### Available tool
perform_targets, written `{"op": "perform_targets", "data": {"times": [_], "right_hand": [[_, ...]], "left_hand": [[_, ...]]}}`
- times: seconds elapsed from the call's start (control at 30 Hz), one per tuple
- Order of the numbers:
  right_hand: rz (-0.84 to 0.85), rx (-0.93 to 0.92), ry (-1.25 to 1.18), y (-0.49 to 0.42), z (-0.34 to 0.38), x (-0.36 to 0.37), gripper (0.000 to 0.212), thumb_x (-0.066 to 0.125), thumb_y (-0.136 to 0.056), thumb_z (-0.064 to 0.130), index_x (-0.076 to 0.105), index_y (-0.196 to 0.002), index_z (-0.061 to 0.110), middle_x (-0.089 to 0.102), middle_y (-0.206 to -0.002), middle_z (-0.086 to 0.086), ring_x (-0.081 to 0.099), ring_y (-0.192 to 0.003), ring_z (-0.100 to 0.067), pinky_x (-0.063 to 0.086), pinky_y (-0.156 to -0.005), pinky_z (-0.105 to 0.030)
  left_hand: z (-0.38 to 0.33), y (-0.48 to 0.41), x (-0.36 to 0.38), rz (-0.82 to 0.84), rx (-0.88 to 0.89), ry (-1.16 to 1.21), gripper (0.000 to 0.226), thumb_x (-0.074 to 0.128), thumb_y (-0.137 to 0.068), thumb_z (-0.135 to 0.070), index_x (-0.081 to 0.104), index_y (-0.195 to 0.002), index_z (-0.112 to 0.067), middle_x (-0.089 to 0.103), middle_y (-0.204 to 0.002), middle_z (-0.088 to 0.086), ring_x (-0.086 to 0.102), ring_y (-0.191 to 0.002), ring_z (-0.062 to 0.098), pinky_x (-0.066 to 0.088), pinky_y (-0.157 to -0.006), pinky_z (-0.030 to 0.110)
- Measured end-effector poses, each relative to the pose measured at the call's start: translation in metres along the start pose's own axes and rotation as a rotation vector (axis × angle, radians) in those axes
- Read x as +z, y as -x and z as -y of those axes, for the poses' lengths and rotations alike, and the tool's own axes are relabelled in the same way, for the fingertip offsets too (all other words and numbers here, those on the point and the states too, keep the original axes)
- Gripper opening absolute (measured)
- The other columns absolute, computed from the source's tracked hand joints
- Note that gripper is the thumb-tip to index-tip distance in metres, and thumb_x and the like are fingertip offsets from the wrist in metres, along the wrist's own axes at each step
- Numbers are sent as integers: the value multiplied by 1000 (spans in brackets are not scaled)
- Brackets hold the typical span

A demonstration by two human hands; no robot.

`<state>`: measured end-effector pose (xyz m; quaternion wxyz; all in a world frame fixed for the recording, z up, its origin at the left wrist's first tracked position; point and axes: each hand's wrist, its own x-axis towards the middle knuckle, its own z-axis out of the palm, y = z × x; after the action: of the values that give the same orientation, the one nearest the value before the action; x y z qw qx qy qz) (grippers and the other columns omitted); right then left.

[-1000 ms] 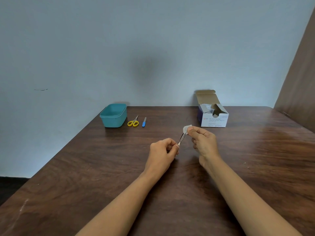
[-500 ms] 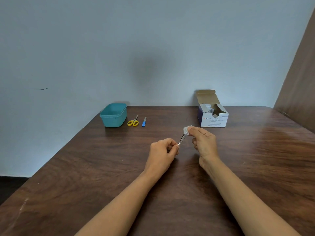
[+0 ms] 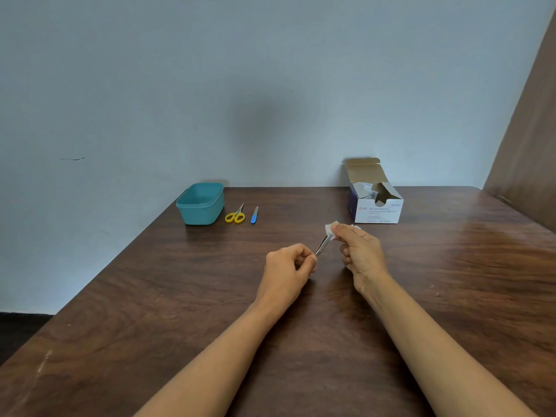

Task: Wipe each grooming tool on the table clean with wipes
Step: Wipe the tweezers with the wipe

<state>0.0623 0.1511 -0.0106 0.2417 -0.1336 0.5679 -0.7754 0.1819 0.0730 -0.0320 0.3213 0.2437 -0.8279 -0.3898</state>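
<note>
At the far left of the wooden table [image 3: 144, 296] a teal tub [image 3: 200, 213] stands against the wall. Just beside it lie yellow-handled scissors [image 3: 235, 215], then a blue-handled nail file [image 3: 254, 215], all apart from one another. Near the middle, the left hand [image 3: 287, 266] pinches the lower end of a slim metal tool, probably tweezers [image 3: 322, 245], held above the table and tilted up to the right. Its upper tip is wrapped in a white wipe [image 3: 329, 228] that the right hand [image 3: 361, 251] pinches between thumb and forefinger. Behind it sits an open box of alcohol swabs [image 3: 377, 210].
</note>
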Motion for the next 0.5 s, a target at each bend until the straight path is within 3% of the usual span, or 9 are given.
{"op": "perform_targets", "data": {"times": [0.2, 0.37, 0.5], "right_hand": [[34, -27, 65, -3, -1, -1, 9, 65, -85, 11, 72, -90, 9, 61, -72, 0, 33, -49, -5, 25, -37, -12], [86, -20, 121, -2, -1, -2, 14, 71, -82, 12, 72, -95, 6, 54, -48, 16, 37, -50, -3, 30, -39, -9], [112, -46, 138, 2, -1, 1, 9, 71, -82, 8, 71, -90, 5, 57, -47, 17, 45, -38, 3, 32, -38, -8]], "left_hand": [[-1, 1, -2, 5, -6, -55, 14, 62, -91, -22, 69, -79, -21, 71, -70, -5, 67, -68, 8, 57, -76, 32], [-2, 2, -2, -15, -12, -68, 14, 62, -90, -22, 70, -80, -18, 71, -69, -4, 67, -66, 9, 56, -76, 33], [-3, 2, -2, -22, -5, -92, 14, 61, -90, -22, 70, -80, -16, 71, -68, -3, 66, -67, 8, 55, -76, 32]]}}
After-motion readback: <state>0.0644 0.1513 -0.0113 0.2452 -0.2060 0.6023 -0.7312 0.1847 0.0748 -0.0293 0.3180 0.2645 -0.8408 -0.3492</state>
